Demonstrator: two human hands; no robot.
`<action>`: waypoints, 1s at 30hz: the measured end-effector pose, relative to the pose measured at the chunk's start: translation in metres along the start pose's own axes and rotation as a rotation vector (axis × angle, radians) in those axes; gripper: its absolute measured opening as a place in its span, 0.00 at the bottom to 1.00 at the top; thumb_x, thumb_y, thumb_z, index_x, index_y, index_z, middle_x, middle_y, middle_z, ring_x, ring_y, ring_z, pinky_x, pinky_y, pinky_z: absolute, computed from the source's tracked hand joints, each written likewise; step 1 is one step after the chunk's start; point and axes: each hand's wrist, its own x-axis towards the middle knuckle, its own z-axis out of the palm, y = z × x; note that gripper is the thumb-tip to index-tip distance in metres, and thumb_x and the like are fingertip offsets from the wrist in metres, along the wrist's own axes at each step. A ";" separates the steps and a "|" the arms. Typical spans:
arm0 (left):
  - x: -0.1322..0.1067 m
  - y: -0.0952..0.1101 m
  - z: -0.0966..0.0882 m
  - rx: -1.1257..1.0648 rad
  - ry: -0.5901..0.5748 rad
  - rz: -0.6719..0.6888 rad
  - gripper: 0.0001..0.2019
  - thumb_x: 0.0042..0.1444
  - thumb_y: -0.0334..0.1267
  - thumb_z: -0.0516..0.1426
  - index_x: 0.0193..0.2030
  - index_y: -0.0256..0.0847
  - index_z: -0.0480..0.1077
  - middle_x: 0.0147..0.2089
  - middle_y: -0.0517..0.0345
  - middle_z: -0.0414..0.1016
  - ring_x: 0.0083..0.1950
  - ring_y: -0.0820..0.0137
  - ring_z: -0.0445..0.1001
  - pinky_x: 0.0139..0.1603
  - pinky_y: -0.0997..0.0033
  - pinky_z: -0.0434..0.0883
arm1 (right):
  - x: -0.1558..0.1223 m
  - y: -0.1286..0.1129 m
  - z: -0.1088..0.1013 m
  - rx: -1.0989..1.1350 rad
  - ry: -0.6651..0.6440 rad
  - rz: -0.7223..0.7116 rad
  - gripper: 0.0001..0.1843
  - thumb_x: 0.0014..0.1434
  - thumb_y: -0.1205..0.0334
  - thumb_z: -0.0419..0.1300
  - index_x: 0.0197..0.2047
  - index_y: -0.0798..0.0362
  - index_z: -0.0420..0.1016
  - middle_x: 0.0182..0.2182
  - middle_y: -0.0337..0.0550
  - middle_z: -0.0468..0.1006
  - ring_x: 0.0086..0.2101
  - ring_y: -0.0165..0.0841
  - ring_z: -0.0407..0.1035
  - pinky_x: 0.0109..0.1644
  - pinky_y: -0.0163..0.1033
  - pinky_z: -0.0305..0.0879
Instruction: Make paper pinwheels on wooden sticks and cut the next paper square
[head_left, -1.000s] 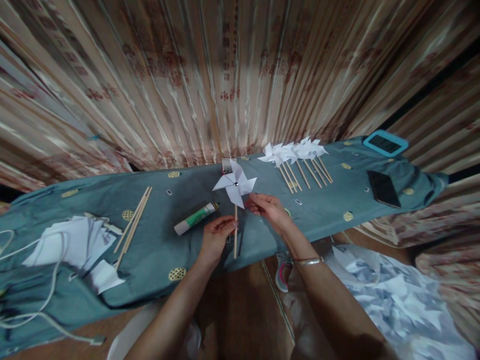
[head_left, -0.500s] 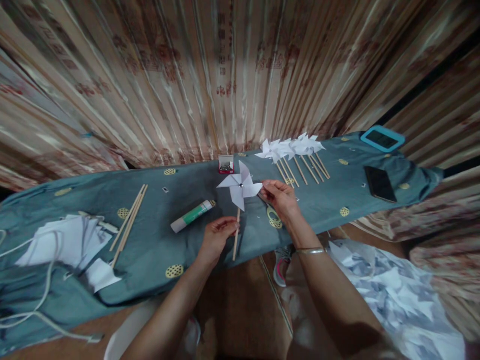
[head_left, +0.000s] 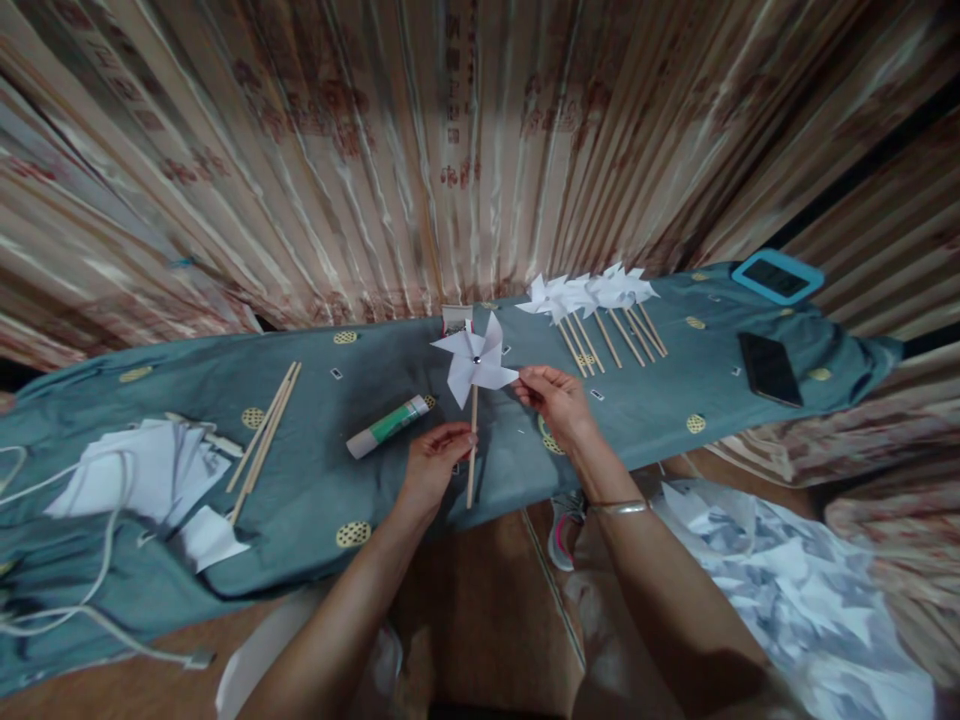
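Pinwheel (head_left: pixel 476 360) is held right of the glue stick (head_left: pixel 388 428), shaft (head_left: pixel 471 480) running to blades (head_left: pixel 491 376) at its far end, left fingers (head_left: pixel 456 440) pinching the shaft, right fingers (head_left: pixel 534 384), nearer the blades, almost together at one tip, hold unclear.

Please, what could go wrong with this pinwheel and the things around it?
The paper pinwheel could crease, as the right hand is at the tip of one blade. Its stick might slip or tilt in the left hand. The green-and-white tube lies on its side, so it may roll if bumped.
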 end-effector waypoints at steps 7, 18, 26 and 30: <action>0.001 0.000 0.001 -0.021 0.021 0.005 0.17 0.26 0.41 0.72 0.26 0.38 0.79 0.25 0.60 0.77 0.27 0.75 0.70 0.32 0.75 0.67 | -0.005 0.005 0.005 -0.017 -0.025 0.022 0.16 0.32 0.54 0.76 0.23 0.52 0.80 0.22 0.40 0.81 0.23 0.26 0.70 0.27 0.31 0.64; 0.002 0.001 0.000 -0.016 0.017 0.028 0.16 0.28 0.42 0.72 0.27 0.39 0.79 0.26 0.59 0.77 0.28 0.74 0.71 0.34 0.74 0.68 | -0.015 0.006 0.013 -0.040 -0.078 0.072 0.15 0.32 0.53 0.76 0.21 0.50 0.80 0.23 0.39 0.81 0.25 0.27 0.70 0.30 0.33 0.62; 0.001 0.003 0.000 -0.016 0.012 0.037 0.16 0.28 0.42 0.72 0.26 0.38 0.78 0.26 0.60 0.76 0.28 0.74 0.70 0.33 0.74 0.68 | -0.019 0.009 0.016 -0.061 -0.137 0.112 0.16 0.31 0.51 0.76 0.21 0.51 0.79 0.22 0.40 0.80 0.25 0.28 0.69 0.31 0.34 0.62; 0.001 0.003 0.000 -0.011 0.012 0.040 0.17 0.28 0.42 0.72 0.26 0.38 0.78 0.26 0.60 0.76 0.28 0.74 0.70 0.33 0.74 0.68 | -0.021 0.010 0.017 -0.074 -0.164 0.107 0.18 0.32 0.49 0.76 0.21 0.51 0.79 0.21 0.39 0.80 0.25 0.29 0.69 0.32 0.35 0.63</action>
